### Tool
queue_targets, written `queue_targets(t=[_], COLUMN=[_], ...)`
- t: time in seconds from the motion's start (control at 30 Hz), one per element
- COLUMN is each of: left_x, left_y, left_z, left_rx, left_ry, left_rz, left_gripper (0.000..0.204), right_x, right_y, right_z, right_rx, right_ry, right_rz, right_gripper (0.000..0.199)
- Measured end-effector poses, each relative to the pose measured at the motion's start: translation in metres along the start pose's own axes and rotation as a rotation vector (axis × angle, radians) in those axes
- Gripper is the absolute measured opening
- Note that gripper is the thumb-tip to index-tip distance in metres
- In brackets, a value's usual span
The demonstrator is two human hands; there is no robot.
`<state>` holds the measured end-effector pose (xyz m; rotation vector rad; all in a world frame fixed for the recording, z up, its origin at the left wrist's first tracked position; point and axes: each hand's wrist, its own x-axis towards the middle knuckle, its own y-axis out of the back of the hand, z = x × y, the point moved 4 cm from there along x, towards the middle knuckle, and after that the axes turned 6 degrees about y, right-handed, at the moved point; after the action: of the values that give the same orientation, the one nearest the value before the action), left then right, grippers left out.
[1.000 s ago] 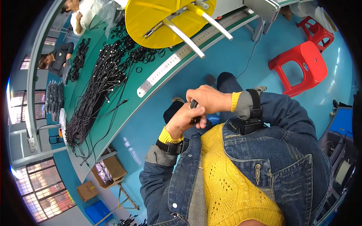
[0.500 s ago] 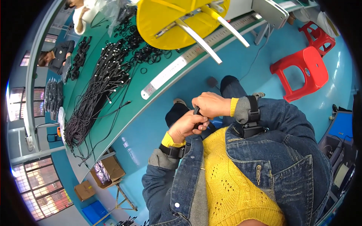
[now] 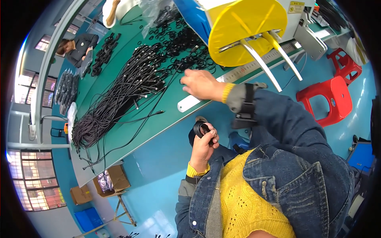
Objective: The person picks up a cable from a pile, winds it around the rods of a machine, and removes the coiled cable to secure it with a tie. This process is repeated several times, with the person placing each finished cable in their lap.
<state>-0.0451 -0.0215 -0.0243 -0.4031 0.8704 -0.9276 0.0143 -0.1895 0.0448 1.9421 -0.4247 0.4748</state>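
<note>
A small coil of black cable [image 3: 201, 129] is gripped in my left hand [image 3: 203, 147], with fingers and thumb closed round it, in front of my body just off the table edge. My right hand [image 3: 202, 85] hangs over the table, its fingers slightly bent and apart, with nothing seen between them. Beside it lie a heap of black rings [image 3: 189, 47] and a long metal ruler [image 3: 190, 102] along the front edge. To its left is a large bundle of black cables [image 3: 119, 95] with light-coloured connector ends.
A yellow round machine part [image 3: 248, 33] with white rods projects over the green table [image 3: 131, 135]. Red stools [image 3: 329, 101] stand at the right. A cardboard box [image 3: 119, 178] stands below the left table end. Two other people [image 3: 77, 49] are across the table.
My hands were together at the cable coil. My right hand has let go and moved forward over the table, while my left keeps the coil. The view has shifted.
</note>
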Motion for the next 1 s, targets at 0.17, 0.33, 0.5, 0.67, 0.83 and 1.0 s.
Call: queue_targets(t=[0.17, 0.33, 0.5, 0.67, 0.83, 1.0], left_x=[-0.01, -0.009, 0.007, 0.01, 0.014, 0.005], left_y=[0.001, 0.002, -0.02, -0.028, -0.013, -0.02], left_z=[0.015, 0.022, 0.004, -0.013, -0.01, -0.012], left_rx=[0.016, -0.038, 0.073, 0.423, 0.327, 0.217], left_ry=[-0.064, -0.219, -0.136, -0.06, -0.107, 0.0], left_rz=[0.02, 0.013, -0.057, 0.017, 0.121, -0.026], left_gripper=[0.013, 0.014, 0.014, 0.01, 0.01, 0.008], right_x=[0.016, -0.066, -0.131, -0.161, -0.168, -0.193], right_y=[-0.022, 0.006, 0.023, 0.027, 0.057, 0.044], right_z=[-0.002, -0.033, -0.038, -0.026, -0.057, -0.052], right_rx=[-0.133, 1.064, 1.37, 1.166, 1.363, 1.495], right_ry=[0.089, -0.427, -0.755, -0.632, -0.345, -0.706], right_rz=[-0.119, -0.272, -0.27, -0.147, -0.157, -0.656], right_gripper=[0.014, 0.018, 0.017, 0.013, 0.011, 0.01])
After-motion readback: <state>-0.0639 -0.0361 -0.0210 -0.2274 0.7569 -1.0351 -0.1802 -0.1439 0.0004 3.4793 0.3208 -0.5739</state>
